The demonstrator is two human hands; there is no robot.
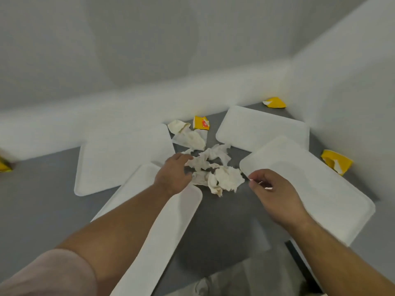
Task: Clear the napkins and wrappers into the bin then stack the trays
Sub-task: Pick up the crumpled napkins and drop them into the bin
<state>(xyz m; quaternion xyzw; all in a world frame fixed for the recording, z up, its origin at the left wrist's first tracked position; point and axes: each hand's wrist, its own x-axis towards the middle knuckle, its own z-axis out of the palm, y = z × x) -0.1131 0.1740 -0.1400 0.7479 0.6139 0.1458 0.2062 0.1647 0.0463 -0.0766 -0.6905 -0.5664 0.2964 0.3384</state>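
Several crumpled white napkins [215, 167] lie bunched on the grey table between several white trays: one far left [119, 161], one near left [162, 231], one far right [263, 129], one near right [310, 189]. My left hand [173, 176] rests on the left edge of the napkin pile, its fingers curled onto a napkin. My right hand [277, 195] hovers just right of the pile over the near right tray, fingers bent and apart, holding nothing. Yellow wrappers lie at the back [201, 122], the far right corner [274, 102], the right [336, 161] and the left edge [4, 165].
White walls close the table at the back and right. Another crumpled napkin [188, 135] sits behind the pile, next to the back wrapper. No bin is in view. My lap shows at the bottom edge.
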